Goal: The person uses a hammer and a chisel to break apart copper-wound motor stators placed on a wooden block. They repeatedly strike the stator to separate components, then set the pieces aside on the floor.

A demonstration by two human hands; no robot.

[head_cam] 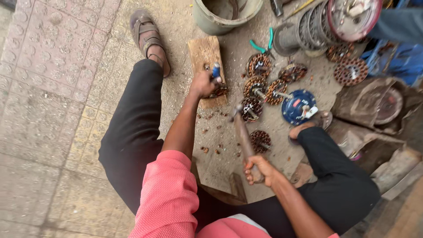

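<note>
Near: right hand (260,169) clamped around the end of a wooden hammer handle (243,139), grip at the butt for swing leverage; hammer head (237,110) raised, pointing far, just right of the work.

Mid: left hand (203,83) closed around a blue-handled chisel-type tool (216,70), held roughly upright, tip down on a copper-wound stator (219,91). The stator sits on the near end of a wooden block (204,55), which looks like it serves as an anvil to keep the strike off the ground. Hands well apart, one per tool.

Small copper scraps (209,132) on the ground between block and legs.

Right of block: cluster of more wound stators (257,83), a blue round motor cover (298,107), teal-handled pliers (264,44) just beyond, all within arm's reach.

Far: sandalled foot (150,37) left of block, grey bucket (224,15) behind it, stacked round metal housings (317,24) far right.
</note>
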